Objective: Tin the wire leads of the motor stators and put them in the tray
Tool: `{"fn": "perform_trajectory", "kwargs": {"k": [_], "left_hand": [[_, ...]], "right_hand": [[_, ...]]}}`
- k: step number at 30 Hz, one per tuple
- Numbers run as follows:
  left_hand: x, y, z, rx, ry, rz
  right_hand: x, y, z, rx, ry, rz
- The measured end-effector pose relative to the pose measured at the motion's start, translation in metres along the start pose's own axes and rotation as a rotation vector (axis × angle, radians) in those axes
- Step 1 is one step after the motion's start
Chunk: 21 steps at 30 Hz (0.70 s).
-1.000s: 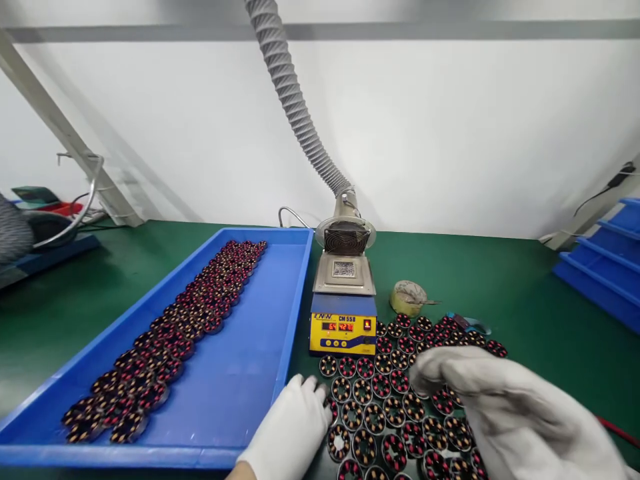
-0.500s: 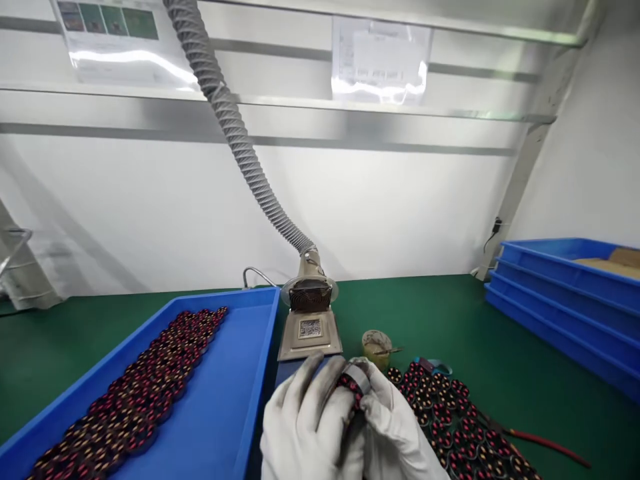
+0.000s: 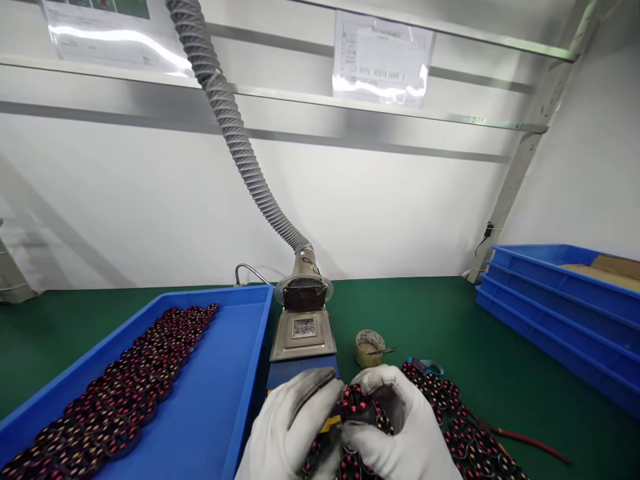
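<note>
White gloves, smudged grey on the fingers, cover both hands. Between them is a small round black part (image 3: 354,400) with pink marks in a ring. My right hand (image 3: 405,427) curls round its right side, thumb below and fingers above. My left hand (image 3: 293,427) is bent inward, its fingertips against the part's left side; its thumb is mostly hidden. More of these round parts (image 3: 350,463) show below and between the hands, partly covered by the gloves. A larger heap of round parts (image 3: 457,420) with pink and gold marks lies right of my right hand.
A blue tray (image 3: 200,393) at left holds rows of round parts. A metal fixture (image 3: 304,330) under a grey hose (image 3: 240,140) stands ahead. A small pot (image 3: 369,349), red-handled pliers (image 3: 533,445) and stacked blue trays (image 3: 555,307) are to the right.
My hands have moved slightly apart and lower. The silver band seen on the held piece is out of sight, and the part's pink-marked face now shows. The camera view has shifted slightly.
</note>
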State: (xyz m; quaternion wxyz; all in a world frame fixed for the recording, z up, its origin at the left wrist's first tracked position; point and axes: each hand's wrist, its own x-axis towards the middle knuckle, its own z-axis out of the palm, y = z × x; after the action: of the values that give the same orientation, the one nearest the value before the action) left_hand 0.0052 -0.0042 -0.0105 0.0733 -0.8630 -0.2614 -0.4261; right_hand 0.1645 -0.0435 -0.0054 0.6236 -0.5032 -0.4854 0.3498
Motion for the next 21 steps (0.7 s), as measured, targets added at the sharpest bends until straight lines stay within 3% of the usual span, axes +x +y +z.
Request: {"fn": "perform_trajectory", "kwargs": {"k": [3,5,11,15,18,21], "left_hand": [[-0.003,-0.001,0.008,-0.056,-0.145,-0.028],[-0.004,0.000,0.011,-0.134,-0.171,-0.056],[-0.005,0.000,0.006,-0.244,-0.101,-0.098],[-0.003,-0.001,0.003,-0.027,-0.024,0.081],[-0.003,-0.001,0.004,0.087,0.010,0.178],[-0.005,0.002,0.005,-0.173,-0.028,0.002]], "right_hand": [[-0.002,0.001,0.002,-0.084,0.014,-0.022],[-0.003,0.001,0.004,-0.051,-0.009,-0.010],[0.000,-0.002,0.003,0.256,-0.153,-0.113],[0.002,0.001,0.002,0.258,-0.122,-0.213],[0.005,0.000,-0.001,0.551,-0.097,-0.067],[0.005,-0.007,-0.010,0.707,-0.053,0.012]]}}
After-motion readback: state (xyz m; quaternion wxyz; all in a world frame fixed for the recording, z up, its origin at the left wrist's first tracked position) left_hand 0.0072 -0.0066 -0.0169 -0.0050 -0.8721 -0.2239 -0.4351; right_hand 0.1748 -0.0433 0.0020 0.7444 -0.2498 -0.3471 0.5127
